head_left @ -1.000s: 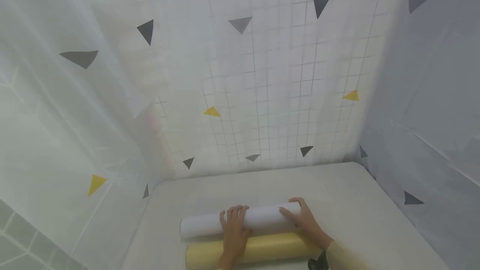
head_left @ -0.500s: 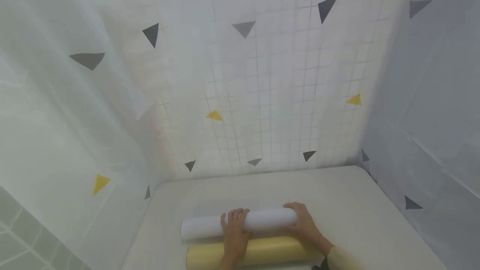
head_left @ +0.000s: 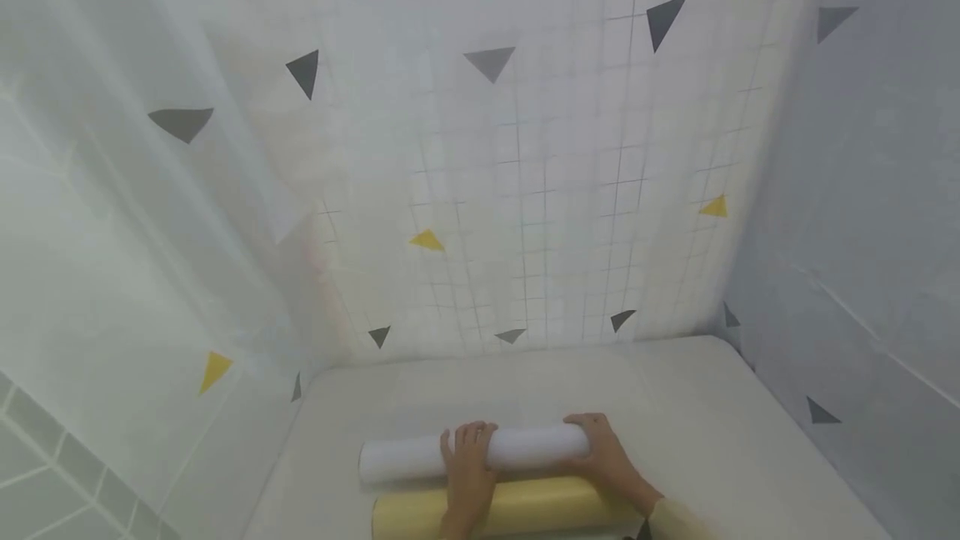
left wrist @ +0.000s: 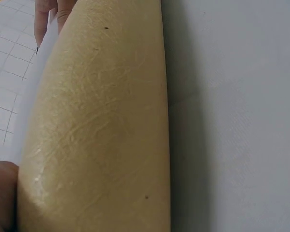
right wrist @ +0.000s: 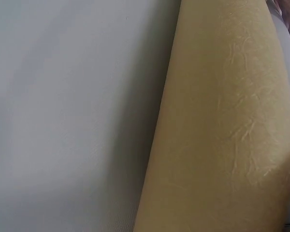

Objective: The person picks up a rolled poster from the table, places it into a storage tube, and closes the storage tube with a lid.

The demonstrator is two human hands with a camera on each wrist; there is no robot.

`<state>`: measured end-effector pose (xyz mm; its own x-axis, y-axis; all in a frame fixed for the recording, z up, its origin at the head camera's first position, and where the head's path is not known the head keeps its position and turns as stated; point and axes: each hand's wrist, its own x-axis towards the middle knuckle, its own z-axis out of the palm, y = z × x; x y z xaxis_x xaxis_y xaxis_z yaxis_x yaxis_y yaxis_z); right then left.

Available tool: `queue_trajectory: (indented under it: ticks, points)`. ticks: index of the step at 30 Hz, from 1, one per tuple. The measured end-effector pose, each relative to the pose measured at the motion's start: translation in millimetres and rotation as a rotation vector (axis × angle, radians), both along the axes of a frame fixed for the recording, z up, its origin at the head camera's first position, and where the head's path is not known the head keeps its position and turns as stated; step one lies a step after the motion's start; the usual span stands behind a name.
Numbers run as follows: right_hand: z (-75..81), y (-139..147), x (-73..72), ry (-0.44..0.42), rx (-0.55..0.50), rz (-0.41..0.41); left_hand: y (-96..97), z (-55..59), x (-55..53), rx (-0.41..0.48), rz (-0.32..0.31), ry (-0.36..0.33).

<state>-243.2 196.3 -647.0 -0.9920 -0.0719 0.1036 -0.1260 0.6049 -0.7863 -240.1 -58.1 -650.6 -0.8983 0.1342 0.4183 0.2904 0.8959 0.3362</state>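
Observation:
A long white roll (head_left: 408, 458) lies crosswise on the pale surface in the head view. My left hand (head_left: 470, 473) lies over its middle, fingers curled over the far side. The right hand (head_left: 606, 458) grips the roll's right end, thumb on the near side. Parallel to it and nearer me is a yellow roll (head_left: 543, 505), under my wrists. This yellow roll (left wrist: 101, 116) fills the middle of the left wrist view, its skin wrinkled, with a bit of the left hand (left wrist: 2, 195) at the edge. The right wrist view also shows mostly the yellow roll (right wrist: 217, 121).
The pale flat surface (head_left: 675, 390) has rounded far corners. Behind it rises a whitish gridded sheet (head_left: 525, 215) with grey and yellow triangles. Similar sheeting closes in the left side (head_left: 112, 273) and right side (head_left: 862, 273). Tile-like panels (head_left: 75, 465) show at lower left.
My right hand has closed round the white roll's right end, where its fingers were spread before. The left hand stays on the roll. The head view has tilted up slightly.

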Motion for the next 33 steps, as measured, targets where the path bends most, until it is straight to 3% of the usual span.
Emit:
queue_trajectory:
  ticks: [11,20,24,28,33]
  points:
    - [9.7,-3,6.1,0.010,0.022,0.035,-2.6,-6.4,-2.2,-0.019,0.010,0.002]
    - [10.8,-6,7.9,-0.016,0.055,0.050,-4.4,-4.3,1.5,0.045,-0.019,0.004]
    - [11.0,-5,8.2,-0.028,0.074,0.048,-1.8,-3.5,2.3,0.114,-0.060,0.048]
    - [10.8,-3,6.1,-0.008,0.080,0.043,0.1,-0.4,0.9,0.254,-0.097,0.094]
    - [14.6,-1,3.8,0.039,0.055,0.017,-2.2,4.1,-0.2,0.357,-0.113,0.030]
